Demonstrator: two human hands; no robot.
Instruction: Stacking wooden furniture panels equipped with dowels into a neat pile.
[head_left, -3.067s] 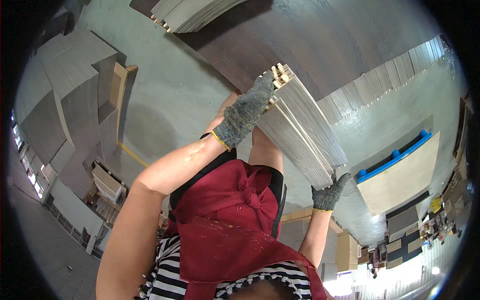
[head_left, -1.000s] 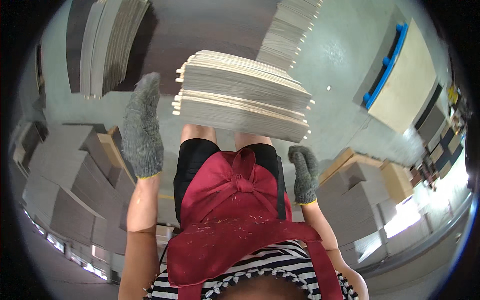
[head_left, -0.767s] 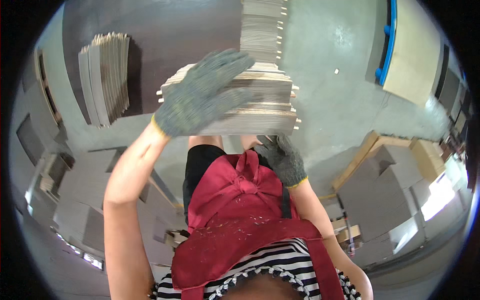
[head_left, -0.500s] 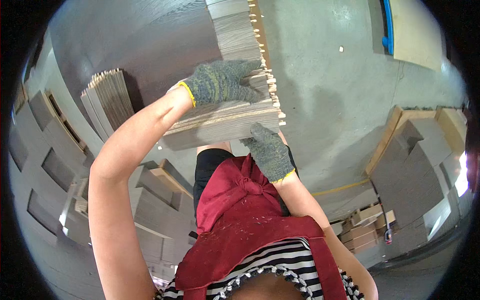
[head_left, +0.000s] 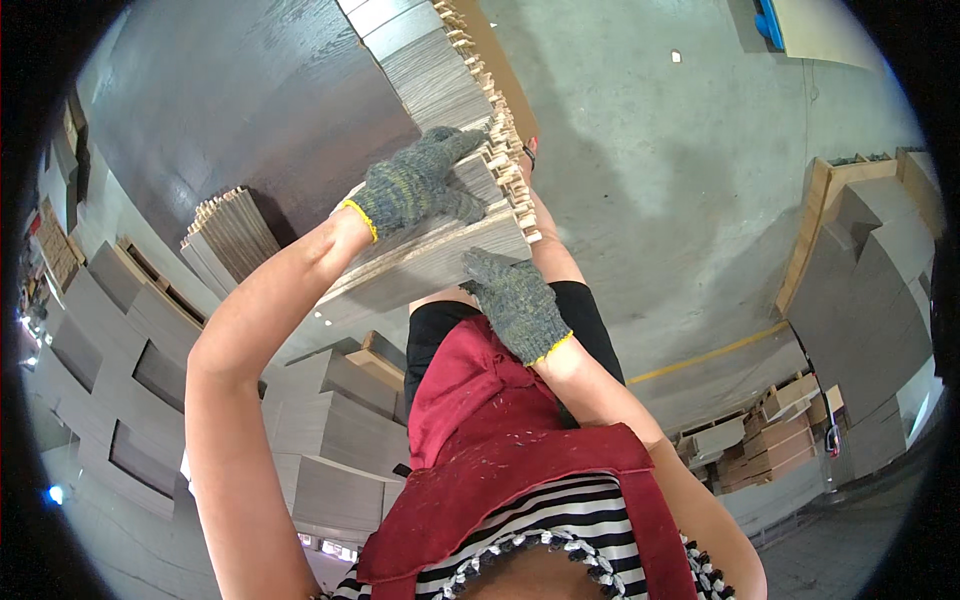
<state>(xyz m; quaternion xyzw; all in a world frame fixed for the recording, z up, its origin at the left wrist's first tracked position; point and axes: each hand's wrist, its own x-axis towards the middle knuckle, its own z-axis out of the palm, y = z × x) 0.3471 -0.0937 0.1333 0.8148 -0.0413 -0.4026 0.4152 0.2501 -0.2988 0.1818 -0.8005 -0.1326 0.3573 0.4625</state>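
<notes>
A long row of grey wood-grain boards (head_left: 430, 75), packed face to face on edge, runs along the right side of a dark table. Pale notched ends (head_left: 505, 160) of the boards stick out unevenly on the right. My left hand (head_left: 420, 185), in a dark green knit glove with a yellow cuff, lies over the tops of the nearer boards, thumb and fingers spread. Against the nearest board's face rests my right hand (head_left: 515, 305), gloved alike, its visible fingers stretched out. Part of the right fingers is hidden below the board.
A smaller bundle of boards (head_left: 235, 235) stands on the dark table (head_left: 250, 90), left of my left arm. Stacks of grey panels (head_left: 150, 380) are at the left, more panels (head_left: 860, 260) at the right. Cardboard-coloured pieces (head_left: 775, 440) lie at the lower right on the green floor (head_left: 640, 190).
The view has turned, so the board row now slants more up to the left. Both hands stay on the boards; my right hand sits slightly further left along the nearest face.
</notes>
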